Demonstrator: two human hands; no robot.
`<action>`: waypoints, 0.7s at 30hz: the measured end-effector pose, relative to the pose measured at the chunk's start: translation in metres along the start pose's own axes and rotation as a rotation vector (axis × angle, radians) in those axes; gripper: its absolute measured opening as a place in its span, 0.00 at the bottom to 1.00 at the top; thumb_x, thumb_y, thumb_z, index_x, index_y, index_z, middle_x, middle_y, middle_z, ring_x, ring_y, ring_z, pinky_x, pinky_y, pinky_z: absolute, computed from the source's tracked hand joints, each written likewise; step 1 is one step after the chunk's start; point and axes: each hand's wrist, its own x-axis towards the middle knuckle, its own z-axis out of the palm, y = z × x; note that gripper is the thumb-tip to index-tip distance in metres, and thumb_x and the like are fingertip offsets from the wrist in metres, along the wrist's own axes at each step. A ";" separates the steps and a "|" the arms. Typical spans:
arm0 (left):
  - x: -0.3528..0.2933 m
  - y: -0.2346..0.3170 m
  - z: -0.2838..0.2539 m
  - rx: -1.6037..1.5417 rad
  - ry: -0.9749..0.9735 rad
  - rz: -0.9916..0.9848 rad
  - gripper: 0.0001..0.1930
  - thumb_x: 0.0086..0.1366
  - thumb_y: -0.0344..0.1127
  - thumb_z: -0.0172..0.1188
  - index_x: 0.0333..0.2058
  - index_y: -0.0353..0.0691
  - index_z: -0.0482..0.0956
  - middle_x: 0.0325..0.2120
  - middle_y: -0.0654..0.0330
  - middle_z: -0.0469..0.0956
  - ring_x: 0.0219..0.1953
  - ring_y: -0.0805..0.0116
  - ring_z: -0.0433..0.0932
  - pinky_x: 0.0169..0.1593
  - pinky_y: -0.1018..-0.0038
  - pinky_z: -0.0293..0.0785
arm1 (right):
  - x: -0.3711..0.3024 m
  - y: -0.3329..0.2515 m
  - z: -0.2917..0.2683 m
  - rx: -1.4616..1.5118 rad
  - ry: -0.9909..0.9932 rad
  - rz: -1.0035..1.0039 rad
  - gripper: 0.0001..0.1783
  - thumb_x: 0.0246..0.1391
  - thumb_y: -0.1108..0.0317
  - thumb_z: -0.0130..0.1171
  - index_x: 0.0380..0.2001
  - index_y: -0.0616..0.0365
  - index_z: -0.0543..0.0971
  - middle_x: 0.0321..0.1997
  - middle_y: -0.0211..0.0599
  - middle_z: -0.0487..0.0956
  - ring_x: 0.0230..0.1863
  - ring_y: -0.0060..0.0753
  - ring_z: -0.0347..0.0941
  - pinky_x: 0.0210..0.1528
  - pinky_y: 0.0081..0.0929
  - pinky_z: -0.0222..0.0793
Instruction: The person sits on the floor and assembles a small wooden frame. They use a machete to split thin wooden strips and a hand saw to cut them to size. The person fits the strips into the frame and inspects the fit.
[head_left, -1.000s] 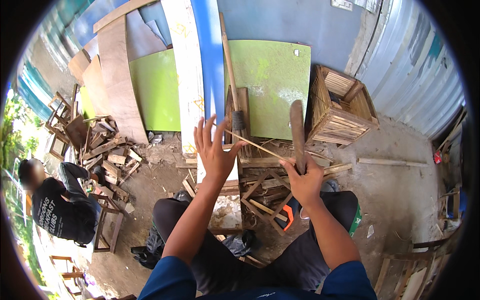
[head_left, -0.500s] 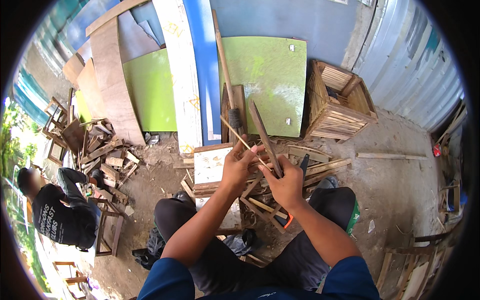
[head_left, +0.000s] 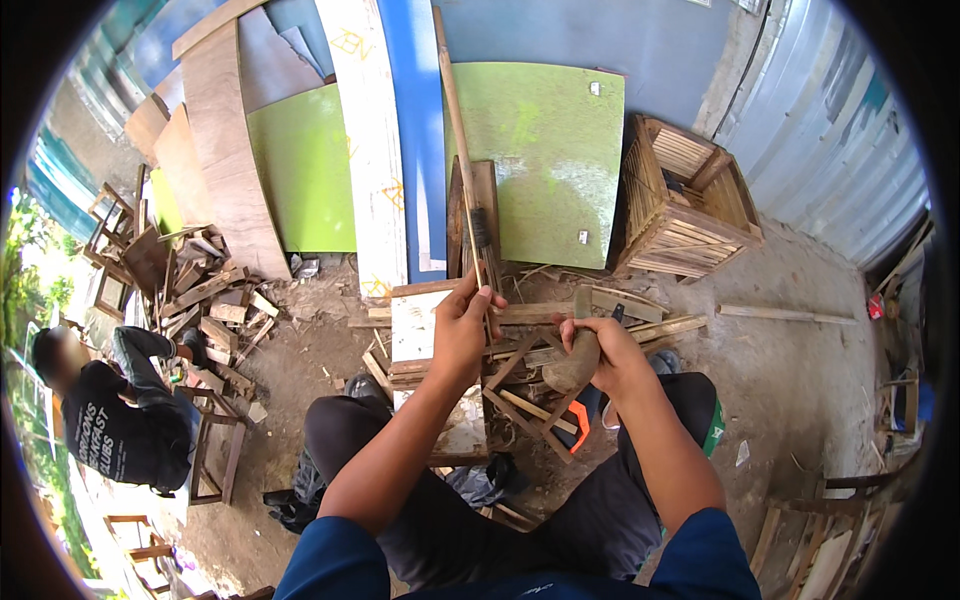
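My left hand (head_left: 463, 330) is closed round a thin, light wooden stick (head_left: 476, 258), held nearly upright over a white-topped wooden block (head_left: 412, 322). My right hand (head_left: 607, 352) is wrapped round a curved brown-grey, blade-shaped piece (head_left: 572, 372), broad at its near end. Whether this piece is wood or metal I cannot tell. It is apart from the stick. Between my knees, below my right hand, an orange-handled tool (head_left: 578, 424) lies among wooden strips and a small wooden frame (head_left: 527, 362).
A slatted wooden crate (head_left: 690, 235) stands at the far right. Green panels (head_left: 560, 150) and a long pole (head_left: 453, 105) lean against the wall. Scrap wood (head_left: 230, 305) is heaped at left, near a seated person (head_left: 120, 420). A wooden strip (head_left: 785, 314) lies on the floor.
My hands have moved apart. The stick has swung from slanting to nearly upright. In my right hand the blade-shaped piece has turned, its long point no longer reaching away from me.
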 end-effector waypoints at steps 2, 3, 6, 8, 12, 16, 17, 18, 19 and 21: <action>0.000 -0.001 0.000 -0.021 0.009 -0.010 0.22 0.78 0.29 0.47 0.68 0.39 0.68 0.31 0.64 0.76 0.21 0.80 0.68 0.24 0.80 0.67 | -0.006 -0.004 0.000 0.100 0.040 0.008 0.12 0.71 0.67 0.45 0.50 0.63 0.69 0.41 0.48 0.80 0.28 0.33 0.75 0.33 0.32 0.77; -0.001 -0.002 0.000 -0.040 -0.007 -0.003 0.22 0.78 0.30 0.47 0.68 0.39 0.68 0.31 0.65 0.75 0.20 0.80 0.67 0.23 0.80 0.66 | -0.012 -0.002 0.002 0.142 -0.012 -0.045 0.19 0.73 0.63 0.46 0.60 0.58 0.64 0.39 0.49 0.80 0.25 0.33 0.73 0.31 0.32 0.77; -0.006 0.000 0.001 -0.059 -0.024 -0.016 0.22 0.79 0.30 0.46 0.68 0.40 0.68 0.29 0.67 0.72 0.18 0.82 0.64 0.20 0.81 0.61 | -0.036 -0.002 0.012 -0.225 -0.272 -0.254 0.27 0.73 0.57 0.47 0.69 0.49 0.55 0.36 0.49 0.80 0.21 0.32 0.71 0.29 0.31 0.76; -0.009 0.000 0.004 -0.013 -0.015 -0.030 0.22 0.79 0.30 0.46 0.69 0.41 0.68 0.28 0.67 0.71 0.17 0.83 0.62 0.19 0.81 0.58 | -0.043 0.003 0.020 -0.592 -0.159 -0.443 0.28 0.74 0.52 0.48 0.72 0.45 0.62 0.34 0.46 0.80 0.20 0.31 0.72 0.29 0.30 0.75; -0.015 0.003 0.007 0.005 -0.053 -0.019 0.15 0.78 0.30 0.47 0.57 0.36 0.76 0.27 0.67 0.72 0.15 0.83 0.61 0.18 0.81 0.56 | -0.042 0.017 0.027 -1.279 -0.133 -1.080 0.24 0.71 0.55 0.54 0.67 0.47 0.75 0.39 0.45 0.86 0.32 0.42 0.83 0.37 0.38 0.77; -0.022 0.005 0.008 0.088 -0.046 -0.016 0.12 0.77 0.31 0.50 0.35 0.33 0.78 0.16 0.70 0.68 0.13 0.84 0.61 0.18 0.80 0.54 | -0.036 0.021 0.023 -1.502 -0.185 -1.197 0.25 0.66 0.62 0.60 0.66 0.42 0.76 0.39 0.45 0.85 0.35 0.51 0.82 0.37 0.39 0.76; -0.025 0.006 0.008 0.102 -0.042 -0.012 0.12 0.77 0.31 0.50 0.34 0.33 0.78 0.15 0.70 0.67 0.13 0.84 0.61 0.18 0.80 0.53 | -0.035 0.021 0.023 -1.545 -0.171 -1.181 0.25 0.65 0.63 0.60 0.66 0.41 0.76 0.39 0.44 0.85 0.34 0.51 0.81 0.36 0.39 0.76; -0.026 0.007 0.008 0.104 -0.040 -0.007 0.13 0.77 0.31 0.50 0.33 0.33 0.77 0.14 0.71 0.66 0.13 0.84 0.61 0.18 0.79 0.52 | -0.035 0.020 0.022 -1.591 -0.160 -1.165 0.26 0.65 0.63 0.60 0.66 0.40 0.76 0.38 0.43 0.85 0.33 0.50 0.81 0.36 0.39 0.76; -0.029 0.008 0.008 0.102 -0.054 -0.004 0.13 0.77 0.31 0.50 0.32 0.33 0.77 0.14 0.71 0.66 0.13 0.84 0.60 0.18 0.79 0.52 | -0.035 0.018 0.022 -1.574 -0.190 -1.208 0.26 0.65 0.63 0.61 0.66 0.39 0.76 0.36 0.42 0.85 0.32 0.49 0.80 0.34 0.39 0.75; -0.033 0.011 0.006 0.071 -0.080 -0.013 0.13 0.77 0.31 0.51 0.32 0.33 0.77 0.14 0.71 0.66 0.13 0.84 0.59 0.18 0.79 0.51 | -0.033 0.013 0.022 -1.539 -0.255 -1.296 0.27 0.64 0.64 0.61 0.66 0.37 0.76 0.32 0.40 0.83 0.29 0.47 0.79 0.32 0.39 0.75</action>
